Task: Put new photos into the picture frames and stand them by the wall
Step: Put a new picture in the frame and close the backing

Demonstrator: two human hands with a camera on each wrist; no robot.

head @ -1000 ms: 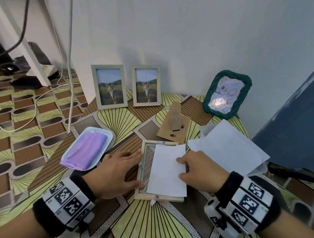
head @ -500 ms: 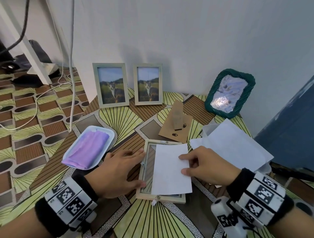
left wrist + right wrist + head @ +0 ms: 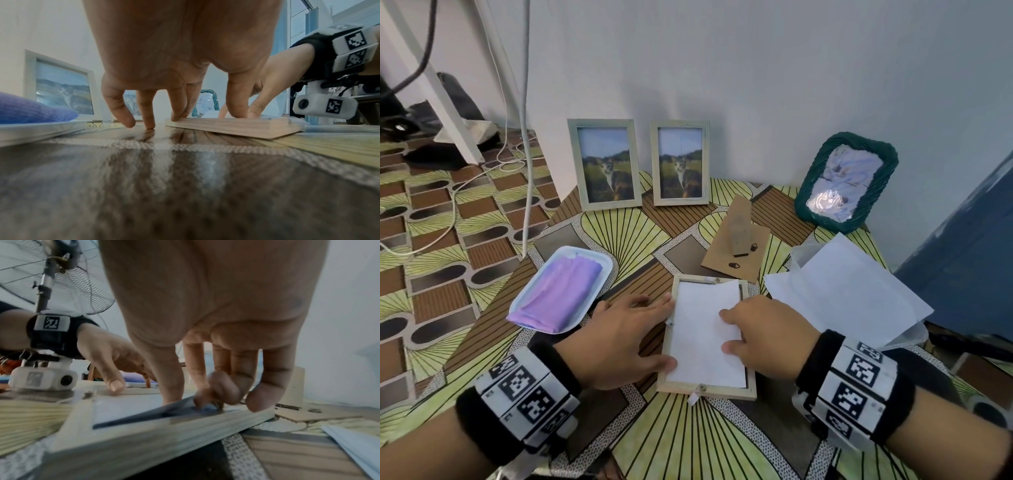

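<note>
A pale wooden picture frame (image 3: 705, 389) lies face down on the patterned table. A white photo (image 3: 702, 329), blank side up, lies in its opening with the right edge slightly raised. My left hand (image 3: 650, 329) rests flat with spread fingers on the table and on the frame's left rail (image 3: 232, 128). My right hand (image 3: 736, 330) pinches the photo's right edge (image 3: 131, 408) with thumb and curled fingers. The frame's brown backing board (image 3: 736, 246) lies behind it. Two frames with cat photos (image 3: 606, 164) (image 3: 681, 162) stand against the wall.
A green woven frame (image 3: 846, 181) leans on the wall at the back right. Loose white sheets (image 3: 849, 294) lie right of the frame. A white tray with a purple cloth (image 3: 561, 291) sits to the left. Cables hang at the far left.
My right hand slid the photo to the left, so it now covers the frame's opening instead of overhanging the right rail. The left hand stayed on the left rail.
</note>
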